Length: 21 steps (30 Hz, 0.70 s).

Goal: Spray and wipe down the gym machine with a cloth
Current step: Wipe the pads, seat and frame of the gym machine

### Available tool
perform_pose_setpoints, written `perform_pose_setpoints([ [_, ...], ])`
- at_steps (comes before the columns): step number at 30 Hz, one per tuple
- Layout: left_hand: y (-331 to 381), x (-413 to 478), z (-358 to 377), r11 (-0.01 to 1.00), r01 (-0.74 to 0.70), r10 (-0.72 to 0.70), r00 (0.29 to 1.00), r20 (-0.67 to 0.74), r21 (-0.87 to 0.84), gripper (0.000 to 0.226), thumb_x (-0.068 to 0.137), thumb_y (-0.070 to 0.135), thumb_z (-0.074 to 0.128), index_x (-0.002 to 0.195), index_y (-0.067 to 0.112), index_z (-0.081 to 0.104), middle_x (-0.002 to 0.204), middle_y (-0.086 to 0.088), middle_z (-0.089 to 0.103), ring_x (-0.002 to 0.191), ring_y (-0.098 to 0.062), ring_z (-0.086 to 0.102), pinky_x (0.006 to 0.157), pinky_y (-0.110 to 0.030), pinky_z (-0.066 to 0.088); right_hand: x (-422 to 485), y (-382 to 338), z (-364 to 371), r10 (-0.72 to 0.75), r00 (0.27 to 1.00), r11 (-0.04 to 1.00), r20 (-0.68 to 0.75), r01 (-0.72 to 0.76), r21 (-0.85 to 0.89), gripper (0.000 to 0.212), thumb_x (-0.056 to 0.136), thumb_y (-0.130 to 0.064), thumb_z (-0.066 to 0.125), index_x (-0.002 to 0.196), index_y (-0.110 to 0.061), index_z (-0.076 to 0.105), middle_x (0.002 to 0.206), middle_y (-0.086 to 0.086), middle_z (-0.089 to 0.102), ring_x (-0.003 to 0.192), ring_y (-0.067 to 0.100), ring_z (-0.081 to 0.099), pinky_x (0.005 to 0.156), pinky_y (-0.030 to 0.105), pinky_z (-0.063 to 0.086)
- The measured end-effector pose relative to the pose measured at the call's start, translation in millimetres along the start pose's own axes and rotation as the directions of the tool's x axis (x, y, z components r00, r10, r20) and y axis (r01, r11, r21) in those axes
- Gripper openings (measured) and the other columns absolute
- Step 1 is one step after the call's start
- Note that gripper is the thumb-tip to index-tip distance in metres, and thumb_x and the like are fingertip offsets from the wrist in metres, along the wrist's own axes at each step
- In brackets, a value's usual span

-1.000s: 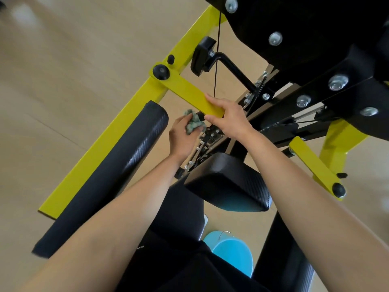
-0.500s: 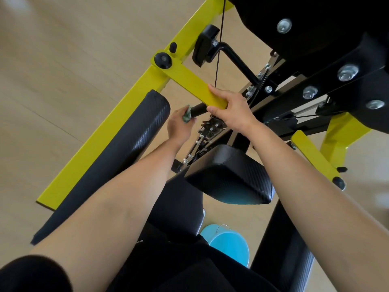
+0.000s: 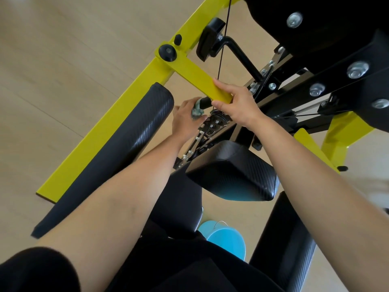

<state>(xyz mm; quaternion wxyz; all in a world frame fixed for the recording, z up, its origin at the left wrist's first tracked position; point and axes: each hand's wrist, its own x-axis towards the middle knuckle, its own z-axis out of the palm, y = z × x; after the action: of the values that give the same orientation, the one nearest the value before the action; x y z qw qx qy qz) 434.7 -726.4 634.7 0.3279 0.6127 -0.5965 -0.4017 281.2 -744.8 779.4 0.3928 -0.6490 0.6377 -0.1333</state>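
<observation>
The right hand (image 3: 237, 106), fingers curled over the flat yellow steel bar (image 3: 197, 77), likely steadies it while the left hand (image 3: 184, 121), fingers gripping the crumpled grey-green cloth (image 3: 196, 111), wipes the short black rubber stub (image 3: 205, 102).

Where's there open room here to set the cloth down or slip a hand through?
Bare floor left of the yellow beam; the square pad top is bare too. A hand likely fits between roller pad and yellow arm. Crowded: the linkage beneath that arm, by the cloth.

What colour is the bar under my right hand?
The bar is yellow, plain in the head view; the right hand grips its end.
</observation>
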Motion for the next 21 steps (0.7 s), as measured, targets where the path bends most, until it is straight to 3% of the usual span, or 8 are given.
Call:
perform_pose_setpoints([
  [2, -7.3, 6.0, -1.2, 0.999, 0.024, -0.024, 0.999, 0.032, 0.023, 0.058, 0.085, 0.043, 0.075, 0.139, 0.030, 0.058, 0.131, 0.004, 0.063, 0.115, -0.028, 0.051, 0.083, -0.026, 0.026, 2.6, 0.6, -1.7, 0.003, 1.000, 1.000, 0.008, -0.003, -0.020, 0.065, 0.094, -0.023, 0.073, 0.152, -0.033, 0.046, 0.150, 0.004, 0.053, 0.136, 0.019, 0.050, 0.117, 0.042, 0.043],
  [4, -3.2, 6.3, 0.7, 1.000, -0.003, 0.003, 1.000, -0.007, -0.008, 0.059, 0.083, 0.048, 0.071, 0.137, 0.030, 0.059, 0.128, 0.005, 0.064, 0.112, -0.026, 0.051, 0.082, -0.016, 0.025, 4.9, 2.0, -3.0, 0.011, 1.000, 0.999, 0.008, -0.010, -0.039, 0.065, 0.094, -0.025, 0.073, 0.153, -0.035, 0.045, 0.149, 0.004, 0.053, 0.136, 0.021, 0.049, 0.117, 0.043, 0.043],
  [6, 12.3, 2.1, 3.9, 0.997, -0.054, 0.049, 0.996, -0.072, -0.060, 0.054, 0.084, 0.040, 0.076, 0.134, 0.023, 0.062, 0.126, 0.003, 0.064, 0.107, -0.022, 0.045, 0.079, -0.011, 0.024, 6.9, 3.9, -3.4, 0.011, 1.000, 0.999, 0.003, -0.011, -0.047, 0.066, 0.093, -0.027, 0.073, 0.152, -0.037, 0.046, 0.147, 0.005, 0.055, 0.135, 0.022, 0.050, 0.116, 0.045, 0.043],
  [9, 29.9, -4.7, 9.2, 0.988, -0.139, 0.128, 0.982, -0.142, -0.073, 0.040, 0.085, 0.029, 0.079, 0.117, 0.010, 0.064, 0.123, 0.000, 0.063, 0.104, -0.020, 0.037, 0.070, -0.017, 0.030, 8.5, 5.5, -3.2, 0.009, 1.000, 0.999, 0.001, -0.009, -0.047, 0.066, 0.093, -0.027, 0.074, 0.152, -0.036, 0.046, 0.145, 0.006, 0.056, 0.135, 0.022, 0.051, 0.115, 0.046, 0.044],
  [11, 27.6, -3.2, 10.4, 0.986, -0.164, 0.160, 0.978, -0.132, -0.027, 0.040, 0.087, 0.030, 0.076, 0.119, 0.011, 0.062, 0.125, 0.000, 0.062, 0.105, -0.019, 0.036, 0.070, -0.022, 0.032, 9.0, 5.3, -3.9, 0.000, 1.000, 0.999, 0.006, 0.000, -0.048, 0.066, 0.093, -0.026, 0.074, 0.152, -0.035, 0.046, 0.144, 0.007, 0.057, 0.134, 0.022, 0.052, 0.115, 0.045, 0.044],
  [16, -3.7, 9.5, 2.2, 0.997, 0.016, -0.018, 0.999, 0.031, 0.077, 0.047, 0.094, 0.035, 0.067, 0.139, 0.030, 0.055, 0.130, 0.001, 0.059, 0.107, -0.020, 0.036, 0.080, -0.033, 0.033, 10.9, 8.1, -2.6, 0.005, 1.000, 0.998, 0.005, -0.005, -0.057, 0.066, 0.094, -0.027, 0.073, 0.153, -0.037, 0.045, 0.142, 0.007, 0.056, 0.130, 0.024, 0.053, 0.112, 0.046, 0.047],
  [21, -11.7, 20.5, 5.6, 0.983, 0.178, -0.175, 0.981, 0.081, -0.031, 0.041, 0.089, 0.027, 0.071, 0.128, 0.020, 0.059, 0.118, -0.011, 0.063, 0.106, -0.029, 0.060, 0.081, -0.031, 0.041, 11.2, 10.0, -1.0, 0.004, 1.000, 0.999, 0.000, -0.004, -0.044, 0.066, 0.094, -0.029, 0.073, 0.153, -0.038, 0.044, 0.139, 0.006, 0.056, 0.126, 0.024, 0.055, 0.108, 0.048, 0.050],
])
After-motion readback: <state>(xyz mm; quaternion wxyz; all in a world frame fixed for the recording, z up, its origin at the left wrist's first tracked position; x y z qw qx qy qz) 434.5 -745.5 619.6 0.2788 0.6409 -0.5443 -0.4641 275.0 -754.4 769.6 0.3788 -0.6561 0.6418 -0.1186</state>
